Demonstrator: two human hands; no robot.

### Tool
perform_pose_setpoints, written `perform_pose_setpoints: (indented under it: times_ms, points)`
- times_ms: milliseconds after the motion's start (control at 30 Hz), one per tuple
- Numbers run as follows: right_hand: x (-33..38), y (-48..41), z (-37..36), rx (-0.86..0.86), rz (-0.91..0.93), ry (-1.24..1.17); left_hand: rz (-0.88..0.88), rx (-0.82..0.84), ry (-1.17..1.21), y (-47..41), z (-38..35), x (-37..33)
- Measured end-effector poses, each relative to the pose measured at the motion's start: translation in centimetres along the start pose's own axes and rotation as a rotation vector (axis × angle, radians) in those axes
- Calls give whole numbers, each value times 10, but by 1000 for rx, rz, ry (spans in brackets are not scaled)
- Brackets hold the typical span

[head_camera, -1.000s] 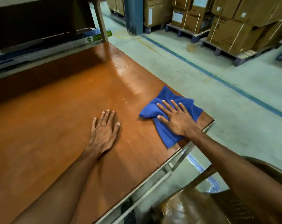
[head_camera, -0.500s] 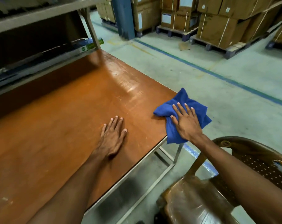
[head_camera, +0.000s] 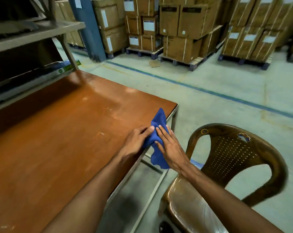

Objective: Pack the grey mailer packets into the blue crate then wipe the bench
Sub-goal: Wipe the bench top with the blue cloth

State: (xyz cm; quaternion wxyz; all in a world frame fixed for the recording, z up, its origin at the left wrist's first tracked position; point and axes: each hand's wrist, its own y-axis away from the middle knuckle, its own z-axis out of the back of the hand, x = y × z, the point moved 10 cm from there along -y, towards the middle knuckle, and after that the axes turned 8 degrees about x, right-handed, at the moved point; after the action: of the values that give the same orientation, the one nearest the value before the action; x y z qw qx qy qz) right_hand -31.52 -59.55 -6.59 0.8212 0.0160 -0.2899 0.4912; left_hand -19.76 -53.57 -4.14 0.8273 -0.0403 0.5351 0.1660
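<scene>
A blue cloth (head_camera: 159, 121) lies bunched over the front right edge of the brown bench (head_camera: 61, 135), its lower part hanging off the side. My right hand (head_camera: 171, 147) presses flat on the cloth with fingers spread. My left hand (head_camera: 136, 141) rests on the bench top beside it, fingertips touching the cloth's left side. No grey mailer packets and no blue crate are in view.
A brown plastic chair (head_camera: 233, 158) stands close to the bench's right side. A metal shelf frame (head_camera: 36, 34) rises over the bench's back edge. Stacked cardboard boxes on pallets (head_camera: 181, 31) line the far floor beyond a blue floor line (head_camera: 209, 92).
The cloth has slid off the flat top to the bench's edge and bunched up. My left hand moved right to meet it. The view lifted and shifted right.
</scene>
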Motion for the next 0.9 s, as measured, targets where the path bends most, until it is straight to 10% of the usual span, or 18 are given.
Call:
perform_pose_setpoints:
  times_ms: [567,833,900]
  points:
    - [18,153,121,-252,-162,-1034,-213,564,610,49,-112,-124]
    - [-31,207,129,-417,-379,-468,-317,309,-36,36,-153,-97]
    - [-53,218,111,-325,-424,-683,-274,389,4,37,-179,-93]
